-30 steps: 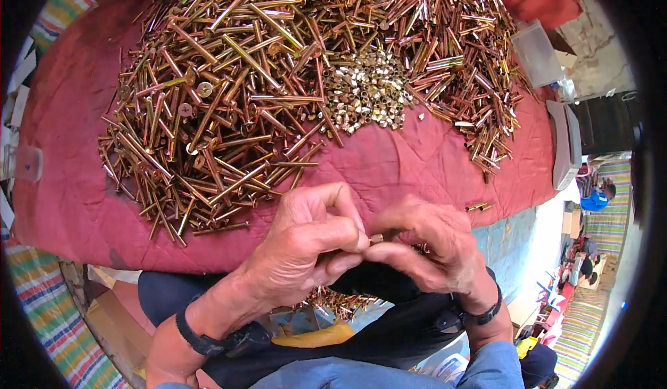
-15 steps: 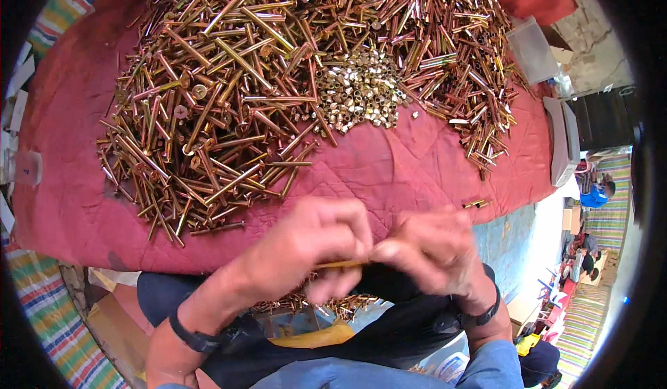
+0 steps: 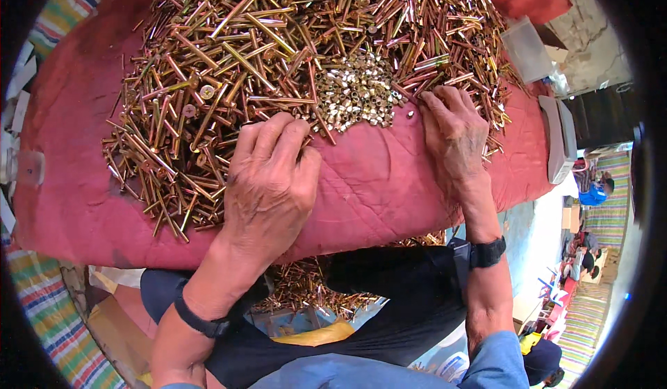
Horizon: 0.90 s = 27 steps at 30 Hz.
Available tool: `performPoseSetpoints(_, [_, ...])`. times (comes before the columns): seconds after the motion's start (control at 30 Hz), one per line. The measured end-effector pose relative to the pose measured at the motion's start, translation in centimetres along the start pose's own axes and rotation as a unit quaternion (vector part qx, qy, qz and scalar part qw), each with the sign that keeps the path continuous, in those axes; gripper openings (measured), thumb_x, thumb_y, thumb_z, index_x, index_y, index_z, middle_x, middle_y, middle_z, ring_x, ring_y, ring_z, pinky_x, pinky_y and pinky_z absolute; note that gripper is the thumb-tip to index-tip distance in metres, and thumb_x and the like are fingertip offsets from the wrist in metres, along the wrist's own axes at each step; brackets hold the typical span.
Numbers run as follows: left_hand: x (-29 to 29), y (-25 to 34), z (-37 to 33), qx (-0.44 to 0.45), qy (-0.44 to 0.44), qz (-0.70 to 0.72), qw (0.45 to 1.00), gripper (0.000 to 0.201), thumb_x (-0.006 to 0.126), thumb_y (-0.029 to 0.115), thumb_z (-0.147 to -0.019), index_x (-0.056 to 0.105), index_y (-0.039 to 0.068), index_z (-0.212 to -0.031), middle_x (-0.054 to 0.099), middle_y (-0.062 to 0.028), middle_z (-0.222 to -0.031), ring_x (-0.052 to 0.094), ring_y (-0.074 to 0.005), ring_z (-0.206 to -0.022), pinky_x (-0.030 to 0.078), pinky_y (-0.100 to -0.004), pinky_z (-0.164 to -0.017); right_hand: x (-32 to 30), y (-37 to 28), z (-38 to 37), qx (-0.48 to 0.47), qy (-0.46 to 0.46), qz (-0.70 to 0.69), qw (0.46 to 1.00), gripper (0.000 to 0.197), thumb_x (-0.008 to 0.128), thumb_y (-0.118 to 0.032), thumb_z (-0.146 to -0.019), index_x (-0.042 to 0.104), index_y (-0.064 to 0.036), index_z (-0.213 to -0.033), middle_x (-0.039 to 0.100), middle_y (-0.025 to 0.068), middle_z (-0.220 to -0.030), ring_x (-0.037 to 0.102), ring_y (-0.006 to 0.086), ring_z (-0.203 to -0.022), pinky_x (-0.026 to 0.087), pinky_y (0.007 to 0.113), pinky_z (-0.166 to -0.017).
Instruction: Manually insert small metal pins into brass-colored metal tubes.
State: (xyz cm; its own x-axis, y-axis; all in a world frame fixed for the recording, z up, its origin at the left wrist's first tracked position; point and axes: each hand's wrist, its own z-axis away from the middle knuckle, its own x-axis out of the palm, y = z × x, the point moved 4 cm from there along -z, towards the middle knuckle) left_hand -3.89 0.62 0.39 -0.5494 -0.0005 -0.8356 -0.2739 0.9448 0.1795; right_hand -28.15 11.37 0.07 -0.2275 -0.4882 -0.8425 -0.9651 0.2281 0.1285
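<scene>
A large heap of long gold-coloured screws (image 3: 174, 128) with flat cross-slotted heads covers the left of the red quilted cloth (image 3: 361, 187). At its near edge my left hand (image 3: 267, 173) is curled, palm down, the fingertips hidden against the screws. To the right lies a pile of thinner, shorter brass-coloured metal rods (image 3: 445, 41). My right hand (image 3: 455, 135) has its fingers bent together at the near edge of that pile; whatever they grip is hidden. Between both hands, farther off, sit small shiny metal cone-like nuts (image 3: 358, 90), with a single one lying apart.
Below the cloth's front edge, between my legs, is another heap of gold-coloured metal pieces (image 3: 306, 292) beside something yellow (image 3: 316, 335). A clear plastic box (image 3: 526, 50) and a flat white device (image 3: 557, 139) stand at the right. Other people are at the far right.
My hands were together near the cloth's front edge around a thin gold-coloured piece. They have parted and reached forward, the left to the screws, the right to the right-hand pile. The piece no longer shows.
</scene>
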Motion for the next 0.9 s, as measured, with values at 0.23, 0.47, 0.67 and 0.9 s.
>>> performPoseSetpoints(0.23, [0.2,-0.1,-0.4,0.024,0.062,-0.015,0.998,0.013,0.066,0.008,-0.074,0.066,0.002,-0.086,0.065,-0.0110,-0.096,0.063,-0.0267,-0.094,0.048,-0.0397,-0.081,-1.6,-0.2,-0.8,0.030,0.046,-0.053,0.997,0.015,0.074,-0.009,-0.086,0.069,-0.0053,-0.100,0.070,0.0082,-0.093,0.067,0.0237,-0.080,0.054,0.035,-0.071])
performPoseSetpoints(0.47, [-1.8,-1.0,-1.5,-0.036,0.216,0.220,0.951,0.024,0.069,-0.010,-0.075,0.070,0.001,-0.096,0.066,-0.0138,-0.092,0.066,-0.0292,-0.081,0.053,-0.0376,-0.070,-3.6,-3.7,0.5,0.420,-0.010,-0.651,0.633,0.023,0.069,-0.008,-0.094,0.064,0.0063,-0.112,0.072,0.0143,-0.096,0.073,0.0211,-0.081,0.059,0.029,-0.070])
performPoseSetpoints(0.67, [-1.3,-1.5,-2.4,-0.271,0.149,0.577,0.756,0.017,0.067,-0.005,-0.093,0.066,-0.005,-0.110,0.070,-0.0088,-0.101,0.072,-0.0170,-0.088,0.060,-0.0268,-0.073,-4.3,-6.6,1.0,0.411,-0.090,-0.737,0.529,0.031,0.069,-0.002,-0.093,0.059,0.0110,-0.119,0.072,0.0198,-0.098,0.074,0.0268,-0.083,0.062,0.033,-0.069])
performPoseSetpoints(0.9, [0.7,0.5,-0.4,-0.408,-0.040,0.791,0.454,0.024,0.065,0.010,-0.097,0.068,-0.008,-0.113,0.071,-0.0127,-0.090,0.062,-0.0126,-0.069,0.051,-0.0232,-0.068,-6.7,-8.0,1.3,0.390,-0.125,-0.628,0.662,0.019,0.076,-0.008,-0.090,0.074,0.0036,-0.105,0.074,0.0078,-0.090,0.067,0.0101,-0.072,0.054,0.024,-0.063])
